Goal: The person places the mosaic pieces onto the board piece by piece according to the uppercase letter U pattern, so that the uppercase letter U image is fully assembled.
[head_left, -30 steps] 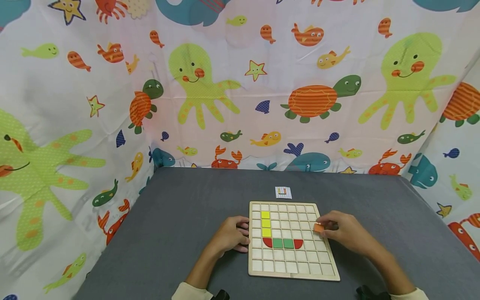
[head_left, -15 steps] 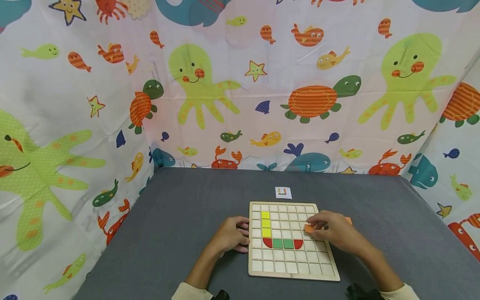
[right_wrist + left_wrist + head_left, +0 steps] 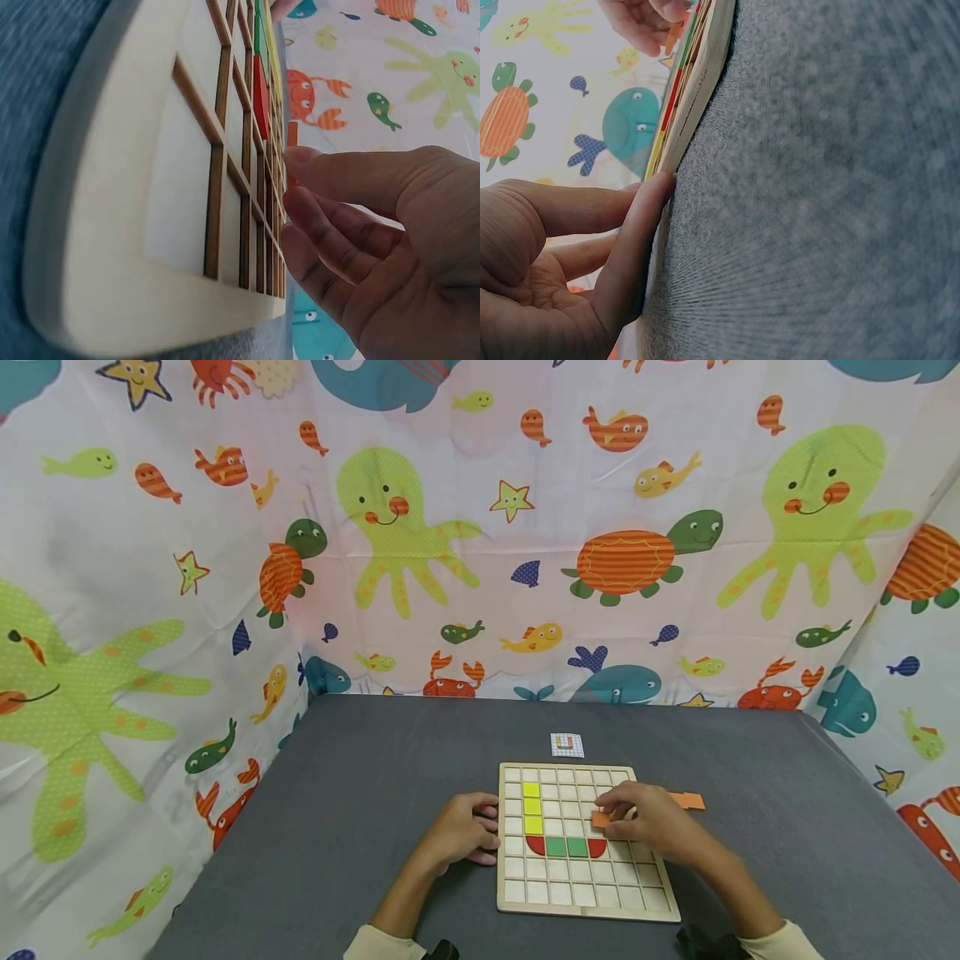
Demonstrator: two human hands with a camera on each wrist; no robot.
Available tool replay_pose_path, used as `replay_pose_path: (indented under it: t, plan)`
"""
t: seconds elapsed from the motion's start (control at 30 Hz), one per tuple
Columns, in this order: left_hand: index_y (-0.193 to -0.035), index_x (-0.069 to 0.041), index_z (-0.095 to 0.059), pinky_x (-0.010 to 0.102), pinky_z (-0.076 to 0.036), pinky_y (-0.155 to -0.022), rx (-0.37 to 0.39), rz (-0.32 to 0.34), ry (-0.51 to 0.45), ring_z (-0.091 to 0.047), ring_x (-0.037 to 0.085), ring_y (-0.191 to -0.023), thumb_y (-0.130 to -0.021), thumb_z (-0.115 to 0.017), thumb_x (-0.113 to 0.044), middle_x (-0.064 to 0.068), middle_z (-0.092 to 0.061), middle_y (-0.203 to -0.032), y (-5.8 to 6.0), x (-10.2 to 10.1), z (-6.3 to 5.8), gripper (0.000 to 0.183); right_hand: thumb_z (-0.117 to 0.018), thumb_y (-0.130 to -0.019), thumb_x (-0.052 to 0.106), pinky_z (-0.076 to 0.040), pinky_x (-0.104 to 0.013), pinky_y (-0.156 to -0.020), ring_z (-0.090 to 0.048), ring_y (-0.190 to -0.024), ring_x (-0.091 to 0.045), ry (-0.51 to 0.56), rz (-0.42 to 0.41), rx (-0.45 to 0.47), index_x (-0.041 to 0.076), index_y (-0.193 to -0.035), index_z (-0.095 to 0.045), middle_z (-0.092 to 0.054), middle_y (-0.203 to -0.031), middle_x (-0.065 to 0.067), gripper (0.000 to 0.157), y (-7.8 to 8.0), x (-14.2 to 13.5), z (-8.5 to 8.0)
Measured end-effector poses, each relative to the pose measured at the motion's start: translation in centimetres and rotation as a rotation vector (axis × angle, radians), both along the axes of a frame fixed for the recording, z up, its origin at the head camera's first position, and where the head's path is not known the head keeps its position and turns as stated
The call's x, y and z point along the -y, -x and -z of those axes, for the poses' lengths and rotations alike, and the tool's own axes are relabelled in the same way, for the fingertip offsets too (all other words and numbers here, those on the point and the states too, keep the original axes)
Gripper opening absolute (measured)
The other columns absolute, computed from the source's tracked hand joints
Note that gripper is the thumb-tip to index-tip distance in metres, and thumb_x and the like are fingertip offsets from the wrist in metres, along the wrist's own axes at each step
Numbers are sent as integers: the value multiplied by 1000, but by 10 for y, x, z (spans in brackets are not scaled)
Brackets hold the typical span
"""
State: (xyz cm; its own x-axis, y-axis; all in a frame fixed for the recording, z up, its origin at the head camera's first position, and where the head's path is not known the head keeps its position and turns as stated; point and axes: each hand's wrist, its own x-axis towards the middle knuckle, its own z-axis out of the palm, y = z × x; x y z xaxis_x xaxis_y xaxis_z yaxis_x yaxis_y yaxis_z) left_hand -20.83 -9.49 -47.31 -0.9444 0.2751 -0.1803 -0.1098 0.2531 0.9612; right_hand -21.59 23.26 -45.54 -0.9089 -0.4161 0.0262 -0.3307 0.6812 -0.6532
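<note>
A wooden grid board [image 3: 587, 911] lies on the dark grey cloth. Set into it are a column of yellow squares [image 3: 532, 807] and, below, green squares [image 3: 566, 847] between a left red rounded piece [image 3: 536, 846] and a right one [image 3: 597, 848]. My right hand [image 3: 651, 818] pinches an orange square tile [image 3: 599, 819] between thumb and fingertips, low over the grid just above the right red piece. My left hand [image 3: 459, 833] rests at the board's left side, fingertips against its edge [image 3: 694, 94].
More orange tiles [image 3: 688, 801] lie on the cloth right of the board, partly behind my right hand. A small card [image 3: 567, 745] with a coloured U pattern on a grid lies beyond the far edge. A sea-animal curtain [image 3: 480, 527] hangs behind the table.
My right hand has carried the orange tile leftward, from the board's right edge to above the right red piece, bringing the orange tiles behind it into view. My left hand has not moved.
</note>
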Motion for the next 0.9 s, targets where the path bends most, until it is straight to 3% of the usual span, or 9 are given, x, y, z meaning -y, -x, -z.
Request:
replay_pose_path:
  t: [0.9]
  plan:
    - [-144, 6, -58, 40, -68, -61, 6, 3, -17, -68, 25, -100, -82, -74, 17, 19, -60, -121, 0, 0, -1, 64, -83, -90, 7, -61, -27, -78, -68, -93, -13, 31, -47, 10, 4, -119, -76, -74, -105, 0, 30, -2, 5, 6]
